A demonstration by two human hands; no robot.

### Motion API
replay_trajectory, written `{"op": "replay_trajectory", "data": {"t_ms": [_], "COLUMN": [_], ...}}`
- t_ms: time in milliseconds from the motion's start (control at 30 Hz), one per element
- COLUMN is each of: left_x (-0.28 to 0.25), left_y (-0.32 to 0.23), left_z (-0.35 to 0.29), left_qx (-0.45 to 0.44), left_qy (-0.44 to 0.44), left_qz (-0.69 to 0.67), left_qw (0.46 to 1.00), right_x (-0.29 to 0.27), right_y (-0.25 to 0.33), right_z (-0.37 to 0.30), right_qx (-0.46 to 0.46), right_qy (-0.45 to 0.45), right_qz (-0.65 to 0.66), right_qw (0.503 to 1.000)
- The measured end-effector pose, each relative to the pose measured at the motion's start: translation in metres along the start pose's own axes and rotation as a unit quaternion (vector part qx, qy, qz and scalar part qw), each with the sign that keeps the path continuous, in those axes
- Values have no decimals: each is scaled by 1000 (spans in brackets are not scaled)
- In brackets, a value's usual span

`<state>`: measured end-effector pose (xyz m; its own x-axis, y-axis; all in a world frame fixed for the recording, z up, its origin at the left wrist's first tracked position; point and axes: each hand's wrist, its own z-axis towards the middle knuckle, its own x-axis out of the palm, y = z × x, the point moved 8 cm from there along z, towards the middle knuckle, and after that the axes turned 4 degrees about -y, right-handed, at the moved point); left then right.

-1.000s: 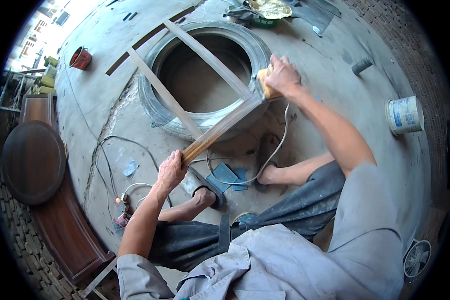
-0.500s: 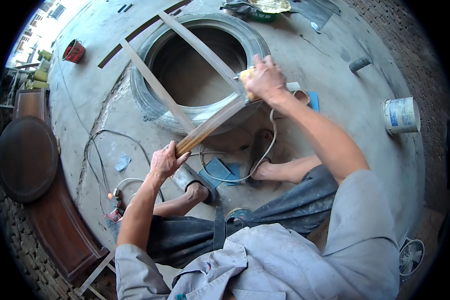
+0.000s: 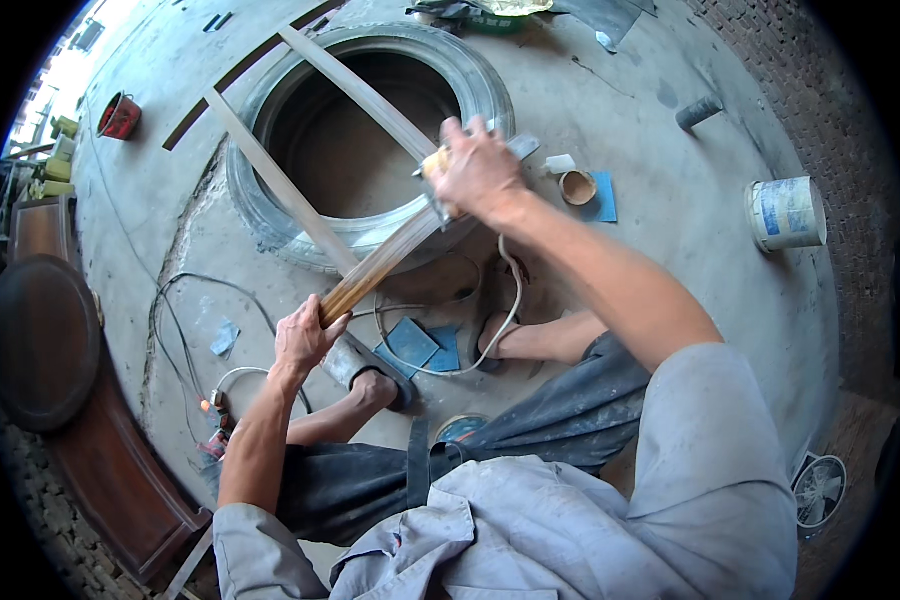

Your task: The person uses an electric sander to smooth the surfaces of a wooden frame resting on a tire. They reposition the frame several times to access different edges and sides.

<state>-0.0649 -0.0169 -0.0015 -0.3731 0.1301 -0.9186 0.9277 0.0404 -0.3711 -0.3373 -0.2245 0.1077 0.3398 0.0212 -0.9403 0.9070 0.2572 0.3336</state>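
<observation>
A wooden frame with two long bars and a crosspiece rests over a large tyre on the floor. My left hand is closed round the near-left end of its near rail. On that same rail, toward its right part, my right hand grips a sander with a yellowish body. My fingers and palm cover much of the tool. A pale hose or cord hangs below it and loops across the floor. The rail's far right end shows past my hand.
Blue sanding sheets lie between my feet. Beyond my right forearm stand a brown round cup and a white bucket. A dark wooden furniture piece lines the left side. A red bucket and dark cables are on the floor.
My right hand has drawn the sander along the rail toward my left hand, uncovering the rail's right end. My left hand keeps its hold. The whole view has shifted slightly.
</observation>
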Motion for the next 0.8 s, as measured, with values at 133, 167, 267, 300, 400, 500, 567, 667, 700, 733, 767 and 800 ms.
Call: {"op": "replay_trajectory", "data": {"t_ms": [133, 167, 267, 300, 400, 500, 567, 667, 700, 733, 767, 800], "left_x": [2, 1, 2, 3, 1, -1, -2, -2, -1, -1, 0, 0], "left_y": [0, -3, -2, -2, -3, 2, 0, -4, -6, -6, -5, -6], "left_z": [3, 4, 2, 3, 3, -1, -1, 2, 3, 1, 1, 2], "left_qx": [11, 13, 23, 27, 20, 22, 25, 46, 56, 52, 48, 46], "left_qy": [2, 1, -6, -10, -3, -10, -25, -46, -52, -50, -48, -46], "left_qz": [-9, -8, -6, -6, 1, 2, -8, -10, -9, -10, -11, -13], "left_qw": [1000, 1000, 1000, 1000, 1000, 1000, 999, 998, 997, 997, 998, 998], "right_x": [-19, -23, -39, -43, -38, -29, -30, -43, -46, -46, -42, -35], "right_y": [-81, -101, -143, -153, -147, -118, -116, -146, -154, -147, -139, -129], "right_z": [44, 54, 77, 83, 82, 76, 75, 88, 89, 87, 82, 75], "right_qx": [114, 138, 190, 201, 198, 165, 139, 178, 192, 192, 180, 168], "right_qy": [-3, -3, -10, -8, -6, 3, 4, -16, -22, -26, -20, -14], "right_qz": [-40, -52, -60, -63, -70, -68, -68, -76, -80, -72, -71, -72], "right_qw": [993, 989, 980, 978, 978, 984, 988, 981, 978, 978, 981, 983]}}
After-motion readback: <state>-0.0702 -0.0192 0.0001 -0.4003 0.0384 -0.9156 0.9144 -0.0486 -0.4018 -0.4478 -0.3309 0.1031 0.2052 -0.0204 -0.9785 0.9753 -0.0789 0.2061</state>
